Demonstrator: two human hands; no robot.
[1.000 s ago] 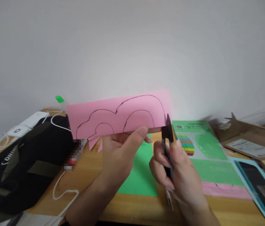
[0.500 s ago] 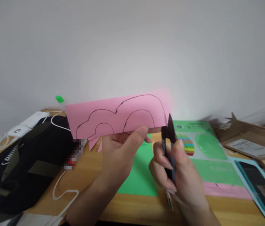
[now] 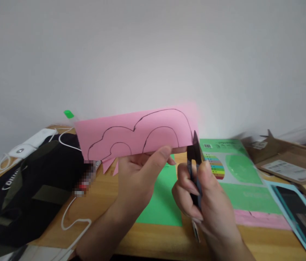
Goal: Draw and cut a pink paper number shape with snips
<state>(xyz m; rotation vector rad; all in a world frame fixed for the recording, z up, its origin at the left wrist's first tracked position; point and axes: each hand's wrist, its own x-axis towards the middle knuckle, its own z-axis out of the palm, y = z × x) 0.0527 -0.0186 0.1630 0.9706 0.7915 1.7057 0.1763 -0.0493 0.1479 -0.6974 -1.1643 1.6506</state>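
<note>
My left hand (image 3: pixel 138 174) pinches the lower edge of a folded pink paper (image 3: pixel 133 134) held up above the desk; curved black outlines are drawn on it. My right hand (image 3: pixel 201 197) is wrapped round small black snips (image 3: pixel 194 159), whose blades stand upright at the paper's lower right corner, on the end of the drawn line. Pink cut points hang below the paper's left part.
A green sheet (image 3: pixel 163 197) lies on the wooden desk (image 3: pixel 104 195) under my hands. A pack of coloured paper (image 3: pixel 234 174) lies to the right, with cardboard (image 3: pixel 285 159) and a blue sheet (image 3: pixel 299 214) beyond. A black bag (image 3: pixel 30 185) and white cables (image 3: pixel 71 214) fill the left.
The snips' blades rose slightly and came back down at the paper's right corner. The paper and my left hand have hardly moved.
</note>
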